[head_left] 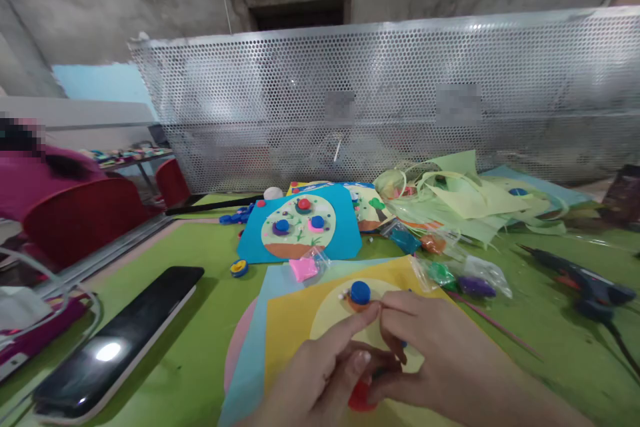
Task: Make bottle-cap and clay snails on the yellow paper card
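My left hand [333,370] and my right hand [425,333] meet over a pale yellow oval [325,310] on yellow paper [283,320]. Between their curled fingers is a red bottle cap [361,397], partly covered by my thumbs. Something dark beside it is mostly hidden by the fingers. Just beyond my left fingertip, a blue bottle cap [360,292] sits on an orange clay strip [358,307]. A small blue bit [404,344] shows under my right hand.
Behind lies a blue card [250,240] with cap snails. Bagged pink clay [304,269], green clay [441,275] and purple clay [476,287] lie around. A glue gun [580,280] rests right, a black-topped device [120,340] left. Paper scraps [465,193] pile up by the perforated metal screen [400,80].
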A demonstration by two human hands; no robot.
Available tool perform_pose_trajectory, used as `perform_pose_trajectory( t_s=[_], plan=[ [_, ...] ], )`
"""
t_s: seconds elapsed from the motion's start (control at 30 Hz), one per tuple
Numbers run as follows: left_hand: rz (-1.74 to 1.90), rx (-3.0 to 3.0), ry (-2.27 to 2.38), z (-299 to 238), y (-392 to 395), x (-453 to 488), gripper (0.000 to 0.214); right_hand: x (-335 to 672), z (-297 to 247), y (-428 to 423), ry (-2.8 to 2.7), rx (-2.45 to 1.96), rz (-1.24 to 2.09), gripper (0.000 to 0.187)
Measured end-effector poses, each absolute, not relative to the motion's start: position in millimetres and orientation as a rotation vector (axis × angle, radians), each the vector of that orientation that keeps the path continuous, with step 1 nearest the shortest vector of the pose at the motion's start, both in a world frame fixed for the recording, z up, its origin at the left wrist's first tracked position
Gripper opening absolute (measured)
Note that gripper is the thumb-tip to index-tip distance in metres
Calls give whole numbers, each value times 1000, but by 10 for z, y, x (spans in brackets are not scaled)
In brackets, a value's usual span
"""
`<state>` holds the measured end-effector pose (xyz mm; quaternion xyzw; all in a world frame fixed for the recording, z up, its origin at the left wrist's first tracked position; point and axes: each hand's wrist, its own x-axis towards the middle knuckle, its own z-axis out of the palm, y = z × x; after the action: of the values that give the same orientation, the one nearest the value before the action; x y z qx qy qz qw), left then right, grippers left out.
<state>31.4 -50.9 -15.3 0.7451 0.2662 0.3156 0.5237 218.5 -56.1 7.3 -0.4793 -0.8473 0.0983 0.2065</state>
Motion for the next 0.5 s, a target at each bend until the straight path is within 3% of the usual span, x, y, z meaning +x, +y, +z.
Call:
perform_pose_trajectory(
  t_s=[0.17, 0.33, 0.5],
  plan=[
    [739, 1894, 518, -277, -489, 329, 55, 2099, 25, -594, -2342, -1279, 68, 34],
    [819, 2558, 465, -288, -484, 368, 59, 2093, 61, -619, -2291, -1349, 213, 22],
    [939, 2604, 535, -149, -497, 319, 70, 2164, 118, -590, -2390, -1359, 259, 19]
  ],
)
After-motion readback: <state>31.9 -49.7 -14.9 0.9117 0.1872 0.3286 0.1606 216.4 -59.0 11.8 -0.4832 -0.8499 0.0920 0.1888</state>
